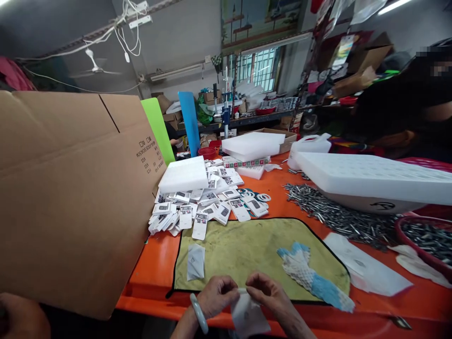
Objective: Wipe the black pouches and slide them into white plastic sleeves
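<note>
My left hand [219,297], with a pale bangle [198,314] on the wrist, pinches the top edge of a small white translucent bag [249,318]. On the bag's other top corner, my right hand [267,291] is closed too, thumb against fingers. The bag hangs below both hands at the table's front edge; what is inside it, if anything, I cannot make out. Beyond my left hand, a similar small bag [195,262] lies flat on the olive cloth [247,249]. A blue and white knitted glove [314,278] rests on the cloth to the right.
A big cardboard box [70,188] stands on the left. Several small white boxes [200,225] are heaped behind the cloth, beside a white foam block [185,173]. On the right are loose metal pieces [339,216], a large foam tray [374,176] and a person [399,101].
</note>
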Demonstrator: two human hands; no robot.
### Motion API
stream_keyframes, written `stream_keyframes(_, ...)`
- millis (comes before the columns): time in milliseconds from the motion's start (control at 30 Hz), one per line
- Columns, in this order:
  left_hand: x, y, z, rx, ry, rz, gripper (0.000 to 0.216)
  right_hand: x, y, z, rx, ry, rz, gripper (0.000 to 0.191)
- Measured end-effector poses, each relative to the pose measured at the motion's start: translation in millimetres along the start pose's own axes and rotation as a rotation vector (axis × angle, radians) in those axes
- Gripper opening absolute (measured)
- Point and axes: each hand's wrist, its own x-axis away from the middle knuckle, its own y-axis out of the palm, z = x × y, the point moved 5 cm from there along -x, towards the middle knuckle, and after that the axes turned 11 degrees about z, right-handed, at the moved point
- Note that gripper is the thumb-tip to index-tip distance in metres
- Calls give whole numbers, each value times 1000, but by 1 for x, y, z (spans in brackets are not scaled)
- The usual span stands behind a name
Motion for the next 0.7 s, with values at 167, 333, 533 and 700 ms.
stream_keyframes(167,-1,3,-7,53,-27,45,20,2,4,21,-204,137,53,43)
stream_keyframes(333,-7,6,-15,31,-13,168,17,-8,-8,44,-10,53,194,42)
stream_keyframes(533,-18,11,-18,-77,75,281,12,-14,-15,52,236,-146,294,31)
stream_keyframes(700,-29,8,-42,21,20,285,17,-22,-24,52,263,-212,348,29)
